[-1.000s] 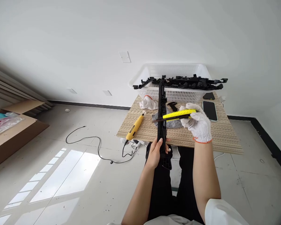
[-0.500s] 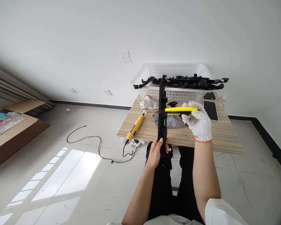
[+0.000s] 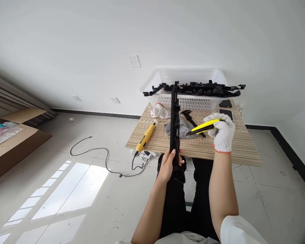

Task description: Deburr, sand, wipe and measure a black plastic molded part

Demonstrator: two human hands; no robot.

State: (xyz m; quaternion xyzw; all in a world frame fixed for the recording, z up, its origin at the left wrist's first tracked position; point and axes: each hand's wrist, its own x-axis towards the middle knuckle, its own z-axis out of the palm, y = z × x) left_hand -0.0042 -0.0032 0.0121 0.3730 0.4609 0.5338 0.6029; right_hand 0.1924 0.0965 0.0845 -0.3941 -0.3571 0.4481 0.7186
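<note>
My bare left hand (image 3: 167,165) is closed around the lower part of a long black plastic trim piece (image 3: 175,122), which stands lengthwise in front of me, its far end reaching the basket. In a white knit glove, my right hand (image 3: 222,130) grips a yellow and black utility knife (image 3: 205,126). The knife's tip points left and down, to the right of the trim piece and apart from it. Behind the knife, a grey cloth (image 3: 184,128) and a black caliper (image 3: 193,122) lie on the wooden table (image 3: 152,144).
A white basket (image 3: 188,103) at the back carries several black plastic parts (image 3: 208,88). On the table's left lie a yellow rotary tool (image 3: 145,138) and a white glove (image 3: 160,111); phones (image 3: 225,103) lie right. A cable (image 3: 108,159) and a cardboard box (image 3: 17,149) are on the floor.
The knife has moved right, away from the trim piece, and its tip has swung downward. More of the caliper shows now. My left hand and the trim piece have hardly moved.
</note>
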